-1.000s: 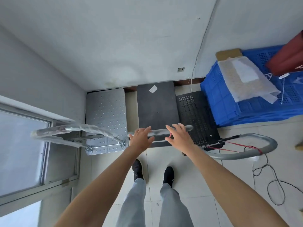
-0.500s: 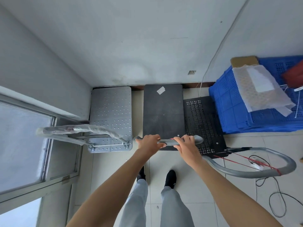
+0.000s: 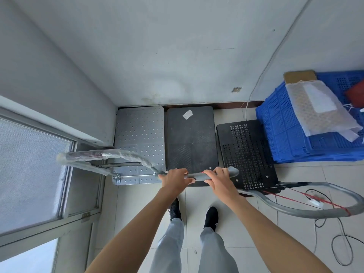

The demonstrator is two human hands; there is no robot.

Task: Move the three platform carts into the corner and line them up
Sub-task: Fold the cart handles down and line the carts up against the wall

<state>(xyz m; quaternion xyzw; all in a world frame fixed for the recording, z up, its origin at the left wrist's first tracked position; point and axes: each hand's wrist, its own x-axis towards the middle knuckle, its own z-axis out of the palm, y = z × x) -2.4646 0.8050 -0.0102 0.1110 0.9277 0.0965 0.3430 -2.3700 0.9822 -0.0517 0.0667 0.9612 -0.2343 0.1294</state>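
Steel-grey cart (image 3: 139,134) sits in the corner (image 3: 116,105). Just right of it, level, the black mat cart (image 3: 192,138); our left hand (image 3: 175,179) and right hand (image 3: 218,178) both curl round its handle bar (image 3: 197,175). Perforated cart (image 3: 246,152) farther right, set back. We judge the held cart rigid, free-rolling; grip bar wide to steer.

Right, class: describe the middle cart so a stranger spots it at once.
Look along the far wall, left of the blue crates. The middle cart of three stands there. Only its deck is solid black with a white label.
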